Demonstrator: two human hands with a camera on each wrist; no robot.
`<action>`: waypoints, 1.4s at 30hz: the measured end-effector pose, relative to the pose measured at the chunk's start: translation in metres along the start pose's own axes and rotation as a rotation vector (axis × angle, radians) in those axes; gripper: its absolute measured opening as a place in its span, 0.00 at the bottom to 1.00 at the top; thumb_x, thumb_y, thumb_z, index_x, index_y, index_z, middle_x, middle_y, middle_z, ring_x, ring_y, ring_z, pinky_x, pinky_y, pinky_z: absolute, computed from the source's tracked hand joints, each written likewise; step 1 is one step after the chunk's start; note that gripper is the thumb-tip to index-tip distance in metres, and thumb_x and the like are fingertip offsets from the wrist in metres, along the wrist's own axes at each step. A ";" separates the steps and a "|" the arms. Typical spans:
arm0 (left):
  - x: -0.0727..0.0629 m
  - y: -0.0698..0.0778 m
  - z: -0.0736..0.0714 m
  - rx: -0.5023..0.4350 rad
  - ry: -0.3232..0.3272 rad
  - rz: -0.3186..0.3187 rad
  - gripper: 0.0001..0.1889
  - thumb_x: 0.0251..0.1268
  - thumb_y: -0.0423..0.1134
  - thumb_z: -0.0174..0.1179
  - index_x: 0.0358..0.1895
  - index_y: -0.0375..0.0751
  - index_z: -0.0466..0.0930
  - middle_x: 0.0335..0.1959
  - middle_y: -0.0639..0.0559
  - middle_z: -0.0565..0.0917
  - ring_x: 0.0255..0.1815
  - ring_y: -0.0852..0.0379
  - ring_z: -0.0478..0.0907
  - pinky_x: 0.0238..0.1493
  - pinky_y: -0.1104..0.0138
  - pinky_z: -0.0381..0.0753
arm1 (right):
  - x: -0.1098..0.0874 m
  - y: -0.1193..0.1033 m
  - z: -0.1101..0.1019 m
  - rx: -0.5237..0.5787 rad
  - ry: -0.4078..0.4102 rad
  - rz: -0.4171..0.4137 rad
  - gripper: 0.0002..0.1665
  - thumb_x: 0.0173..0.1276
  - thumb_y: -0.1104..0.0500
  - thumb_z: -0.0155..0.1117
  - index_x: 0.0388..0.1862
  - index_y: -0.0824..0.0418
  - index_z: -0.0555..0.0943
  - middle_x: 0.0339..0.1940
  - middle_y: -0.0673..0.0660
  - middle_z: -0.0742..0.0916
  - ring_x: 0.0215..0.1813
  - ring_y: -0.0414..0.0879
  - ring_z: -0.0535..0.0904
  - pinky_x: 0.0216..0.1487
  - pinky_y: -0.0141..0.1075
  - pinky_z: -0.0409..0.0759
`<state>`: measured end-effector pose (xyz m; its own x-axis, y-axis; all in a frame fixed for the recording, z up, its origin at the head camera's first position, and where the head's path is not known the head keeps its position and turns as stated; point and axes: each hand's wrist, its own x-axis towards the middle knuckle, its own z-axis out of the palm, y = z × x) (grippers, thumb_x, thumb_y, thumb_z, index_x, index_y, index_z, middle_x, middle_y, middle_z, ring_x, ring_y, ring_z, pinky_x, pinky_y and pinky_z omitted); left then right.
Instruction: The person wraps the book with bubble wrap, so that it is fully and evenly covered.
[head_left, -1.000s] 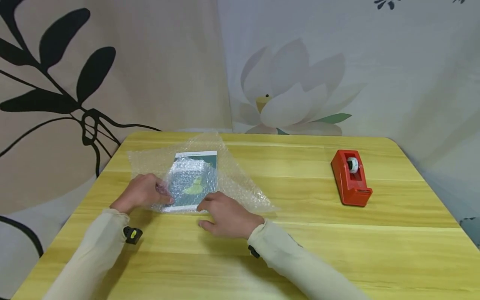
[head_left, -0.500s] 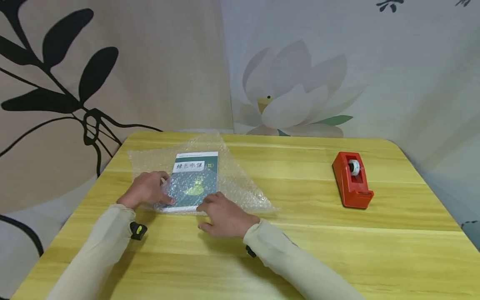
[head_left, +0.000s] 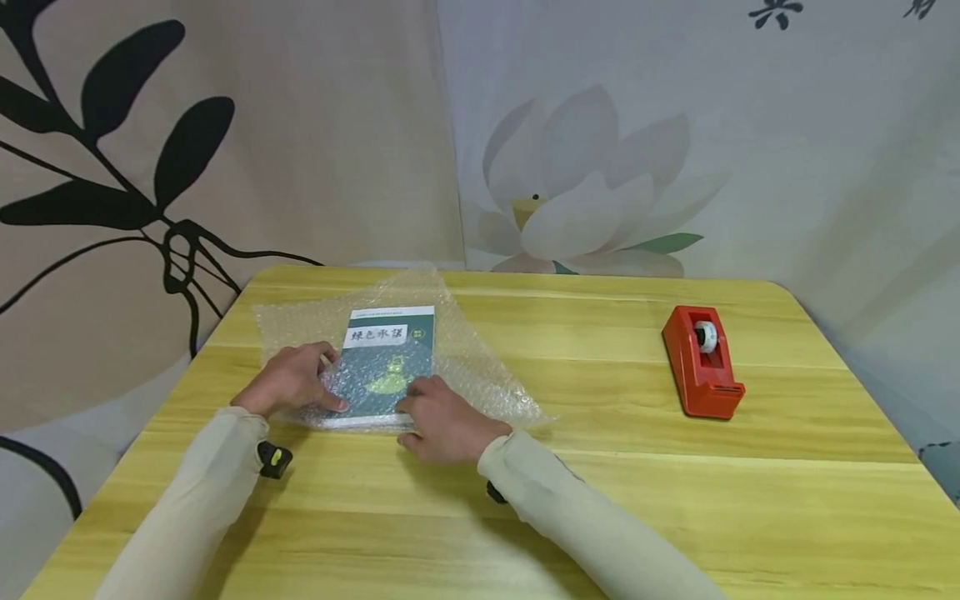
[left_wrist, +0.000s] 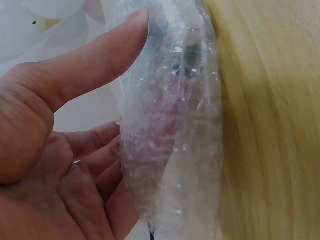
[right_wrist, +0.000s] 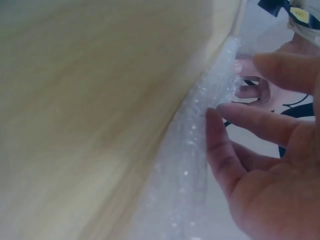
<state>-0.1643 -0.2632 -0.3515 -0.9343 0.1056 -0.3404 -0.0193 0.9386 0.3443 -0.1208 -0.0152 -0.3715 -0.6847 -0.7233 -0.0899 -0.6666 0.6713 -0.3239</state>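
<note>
A green book (head_left: 386, 358) with a white title label lies on a sheet of clear bubble wrap (head_left: 480, 367); some of the wrap covers its lower part. At the book's left side, my left hand (head_left: 294, 379) holds the bubble wrap. The left wrist view shows its thumb on the wrap (left_wrist: 170, 135), while the other fingers reach behind the wrap, partly visible through it. My right hand (head_left: 450, 421) rests its fingertips on the book's lower right corner. Its thumb stands apart from them, and the right wrist view shows two fingertips touching the wrap (right_wrist: 187, 160).
A red tape dispenser (head_left: 703, 362) with a white roll stands on the right of the wooden table (head_left: 600, 500). Behind the table's far edge hangs a printed backdrop (head_left: 585, 167) with a lotus and dark leaves.
The wrap over the book's upper part has come down, so the title label shows clearly. My left hand has shifted slightly right; the right fingertips have moved a little up onto the book's corner.
</note>
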 end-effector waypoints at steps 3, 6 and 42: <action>0.000 0.000 0.000 -0.020 -0.008 -0.009 0.43 0.44 0.47 0.81 0.62 0.29 0.72 0.54 0.27 0.79 0.44 0.41 0.80 0.43 0.52 0.82 | 0.002 0.000 -0.001 -0.006 -0.024 0.014 0.25 0.75 0.49 0.61 0.65 0.58 0.80 0.66 0.55 0.79 0.68 0.47 0.72 0.69 0.36 0.71; 0.000 0.000 -0.001 -0.034 -0.026 -0.020 0.43 0.45 0.48 0.81 0.63 0.29 0.70 0.55 0.27 0.78 0.45 0.41 0.80 0.43 0.52 0.82 | 0.004 -0.001 -0.003 -0.035 -0.048 0.014 0.23 0.74 0.48 0.61 0.64 0.56 0.81 0.65 0.55 0.79 0.65 0.46 0.71 0.66 0.34 0.71; 0.087 0.017 -0.025 -0.275 0.094 0.078 0.23 0.79 0.43 0.49 0.67 0.31 0.69 0.70 0.28 0.68 0.70 0.31 0.67 0.68 0.39 0.71 | 0.032 0.005 0.002 -0.131 0.118 0.025 0.03 0.66 0.57 0.71 0.37 0.49 0.87 0.36 0.45 0.82 0.40 0.36 0.74 0.41 0.20 0.73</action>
<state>-0.2545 -0.2468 -0.3532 -0.9654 0.1305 -0.2256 -0.0303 0.8034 0.5946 -0.1451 -0.0354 -0.3780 -0.7264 -0.6871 0.0172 -0.6762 0.7099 -0.1970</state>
